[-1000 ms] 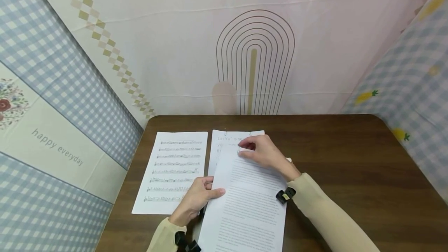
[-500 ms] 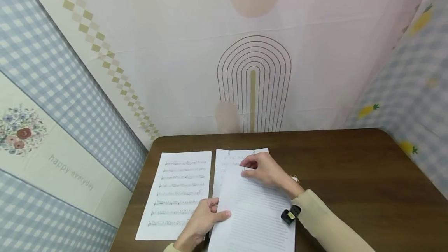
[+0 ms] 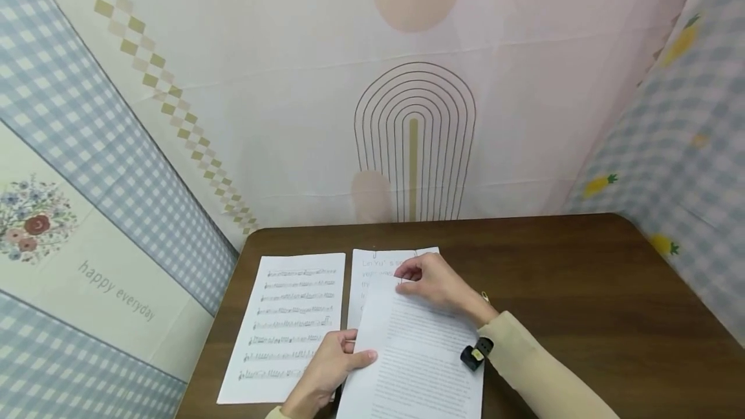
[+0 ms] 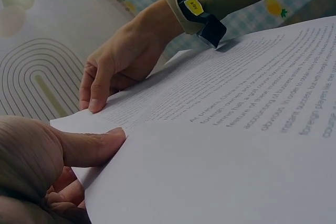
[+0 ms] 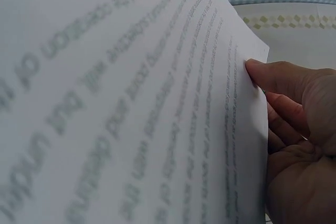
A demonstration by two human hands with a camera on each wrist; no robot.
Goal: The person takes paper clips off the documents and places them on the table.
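Text-printed paper (image 3: 427,354) is held up off the table, tilted, between my two hands. My left hand (image 3: 334,364) pinches its left edge, thumb on top and fingers beneath, as the left wrist view also shows with the thumb (image 4: 97,148) on the white margin. At the top edge, my right hand (image 3: 436,280) pinches the paper between thumb and fingers. A thin wire-like mark shows by those fingertips, too small to make out surely. In the right wrist view the printed page (image 5: 173,103) bends toward the thumb. Whether it is one sheet or several, I cannot tell.
Behind the held paper lies another sheet with large print (image 3: 363,290), with small clips (image 3: 375,254) on its top edge. A music sheet (image 3: 291,322) lies left of it. Brown tabletop (image 3: 559,302) extends to the right. Patterned cloths (image 3: 291,147) hang behind and beside the table.
The head view has tilted up, so table, papers and hands sit lower in it. Both hands keep their hold on the printed paper with hardly any shift.
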